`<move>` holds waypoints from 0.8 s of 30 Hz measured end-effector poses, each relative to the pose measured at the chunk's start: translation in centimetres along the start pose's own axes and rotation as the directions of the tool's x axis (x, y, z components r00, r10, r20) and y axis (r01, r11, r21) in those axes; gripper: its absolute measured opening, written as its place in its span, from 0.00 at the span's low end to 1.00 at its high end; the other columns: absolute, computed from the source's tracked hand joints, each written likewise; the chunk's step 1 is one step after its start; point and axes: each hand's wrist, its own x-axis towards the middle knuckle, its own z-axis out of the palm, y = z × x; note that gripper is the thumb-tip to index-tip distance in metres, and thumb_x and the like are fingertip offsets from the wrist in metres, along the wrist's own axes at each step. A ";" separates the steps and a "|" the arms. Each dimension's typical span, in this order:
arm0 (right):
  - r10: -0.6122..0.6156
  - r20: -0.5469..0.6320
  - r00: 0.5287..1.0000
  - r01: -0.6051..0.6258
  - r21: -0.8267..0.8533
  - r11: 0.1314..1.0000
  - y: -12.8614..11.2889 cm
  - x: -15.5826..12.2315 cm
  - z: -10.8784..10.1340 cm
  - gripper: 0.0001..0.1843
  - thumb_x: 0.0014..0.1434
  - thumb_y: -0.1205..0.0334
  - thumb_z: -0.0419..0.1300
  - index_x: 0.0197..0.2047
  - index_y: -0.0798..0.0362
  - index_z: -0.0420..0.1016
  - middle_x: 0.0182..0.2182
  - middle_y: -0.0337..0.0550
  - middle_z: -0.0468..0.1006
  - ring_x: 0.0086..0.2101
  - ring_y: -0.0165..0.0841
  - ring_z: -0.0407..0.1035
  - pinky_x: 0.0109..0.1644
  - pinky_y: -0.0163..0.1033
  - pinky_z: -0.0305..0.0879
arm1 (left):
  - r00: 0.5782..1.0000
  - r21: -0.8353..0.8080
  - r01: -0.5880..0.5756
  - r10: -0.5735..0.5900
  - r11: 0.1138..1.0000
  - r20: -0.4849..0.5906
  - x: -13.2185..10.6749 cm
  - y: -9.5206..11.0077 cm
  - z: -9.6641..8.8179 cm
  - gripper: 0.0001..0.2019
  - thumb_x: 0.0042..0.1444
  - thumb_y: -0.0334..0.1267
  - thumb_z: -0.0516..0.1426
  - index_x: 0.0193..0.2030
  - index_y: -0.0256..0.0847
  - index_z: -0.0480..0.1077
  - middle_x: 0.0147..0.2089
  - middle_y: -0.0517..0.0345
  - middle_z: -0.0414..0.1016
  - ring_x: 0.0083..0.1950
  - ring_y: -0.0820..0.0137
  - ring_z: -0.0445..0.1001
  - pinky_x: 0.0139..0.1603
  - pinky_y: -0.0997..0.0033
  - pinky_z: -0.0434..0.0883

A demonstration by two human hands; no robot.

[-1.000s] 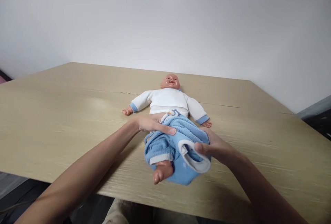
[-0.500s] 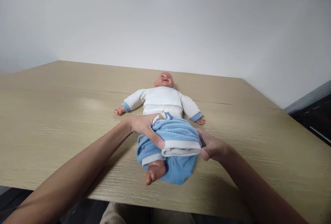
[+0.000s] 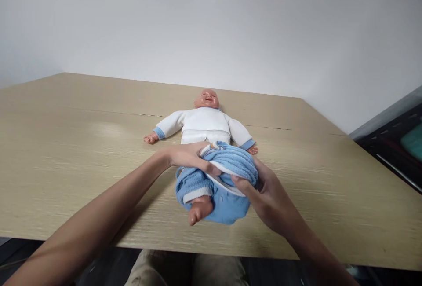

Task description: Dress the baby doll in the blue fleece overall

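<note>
A baby doll (image 3: 206, 121) in a white long-sleeved top with blue cuffs lies on its back, head away from me. Blue terry trousers (image 3: 194, 184) with white hems are bunched about its legs. One bare foot (image 3: 200, 209) sticks out of the leg opening on the left; the other foot is hidden. My left hand (image 3: 193, 157) grips the bunched trouser leg on the right, thumb at its white hem. From the other side, my right hand (image 3: 260, 187) holds the same leg, its thumb at the opening and its fingers behind the cloth.
The doll lies on a wide wooden table (image 3: 99, 158) with a seam across it. A white wall (image 3: 198, 35) rises behind. Past the table's right edge stands a dark rack (image 3: 395, 149), and my knees (image 3: 154, 268) are below the front edge.
My right thumb has moved from the side of the trouser leg onto its opening. The white hem, flat and facing me before, is now pulled open and partly folded.
</note>
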 end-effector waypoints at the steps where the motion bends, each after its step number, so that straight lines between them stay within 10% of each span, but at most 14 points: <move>1: 0.017 -0.043 0.999 -0.018 -0.015 1.000 -0.2 -0.7 0.6 0.23 0.68 0.48 0.65 0.62 0.47 0.75 0.58 0.48 0.81 0.56 0.47 0.75 0.65 0.51 0.70 | 0.999 0.034 0.031 -0.030 0.999 -0.025 0.1 0.0 0.1 0.23 0.57 0.45 0.68 0.59 0.42 0.78 0.57 0.56 0.83 0.59 0.57 0.80 0.65 0.62 0.74; 9: 0.263 -0.289 0.920 -0.269 0.020 0.963 1.5 -7.1 5.6 0.34 0.61 0.41 0.68 0.66 0.45 0.71 0.58 0.54 0.81 0.59 0.55 0.74 0.65 0.55 0.72 | 0.998 0.258 0.068 -0.064 0.964 -0.022 -0.2 3.7 3.0 0.07 0.50 0.35 0.66 0.36 0.41 0.74 0.32 0.65 0.76 0.32 0.71 0.72 0.33 0.73 0.69; 15: 0.088 -0.448 0.890 -0.267 -0.354 0.896 3.5 -7.5 4.5 0.20 0.62 0.39 0.65 0.46 0.45 0.79 0.32 0.51 0.83 0.36 0.53 0.78 0.39 0.50 0.72 | 0.967 0.609 0.256 -0.195 0.750 -0.167 -1.7 5.7 5.2 0.15 0.50 0.47 0.68 0.39 0.43 0.72 0.31 0.60 0.75 0.31 0.65 0.72 0.28 0.68 0.62; 19: -0.065 -0.413 0.908 -0.205 -0.576 0.791 5.0 -6.6 4.0 0.15 0.66 0.43 0.59 0.38 0.44 0.77 0.29 0.49 0.83 0.31 0.51 0.77 0.34 0.48 0.67 | 0.920 0.710 0.388 -0.294 0.587 -0.259 -1.9 5.2 6.0 0.22 0.51 0.48 0.67 0.49 0.42 0.71 0.38 0.53 0.79 0.38 0.56 0.79 0.30 0.66 0.64; 24: -0.090 -0.452 0.888 -0.135 -0.442 0.887 6.2 -6.3 4.3 0.12 0.62 0.52 0.58 0.43 0.47 0.77 0.39 0.53 0.85 0.41 0.52 0.79 0.45 0.52 0.73 | 0.893 0.717 0.437 -0.354 0.543 -0.277 -1.7 4.4 6.9 0.26 0.52 0.47 0.66 0.55 0.42 0.67 0.44 0.48 0.81 0.44 0.50 0.81 0.35 0.63 0.68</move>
